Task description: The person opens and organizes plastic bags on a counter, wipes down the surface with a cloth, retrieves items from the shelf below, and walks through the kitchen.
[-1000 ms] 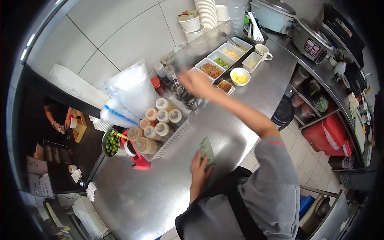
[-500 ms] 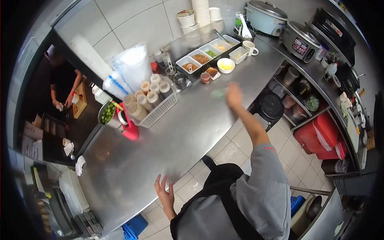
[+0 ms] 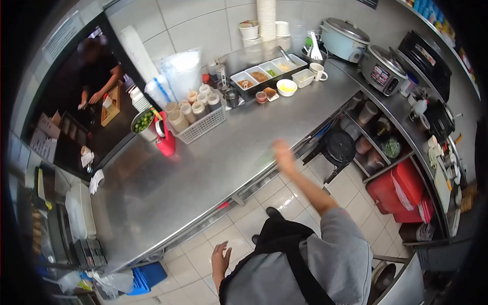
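My right hand [image 3: 284, 156] is over the front part of the steel counter [image 3: 203, 175], blurred by motion. A pale green cloth [image 3: 268, 157] shows faintly at its left side, pressed under or held by the fingers. My left hand [image 3: 220, 258] hangs in front of the counter above the tiled floor, fingers apart and holding nothing. Behind my right hand, a small red sauce cup [image 3: 261, 97] stands beside a bowl of yellow food [image 3: 287, 88].
A basket of squeeze bottles [image 3: 203, 124] and a pot of green limes [image 3: 144, 122] stand along the back. Farther right are a topping tray [image 3: 244, 92], a mug [image 3: 318, 72] and rice cookers [image 3: 345, 41]. Beyond the opening, a person's hands [image 3: 95, 97] show. A black stool [image 3: 339, 146] stands beside the counter.
My right hand went from above the topping tray down to the counter, then toward its front edge with the cloth. My left hand let go of the cloth and moved off the counter.
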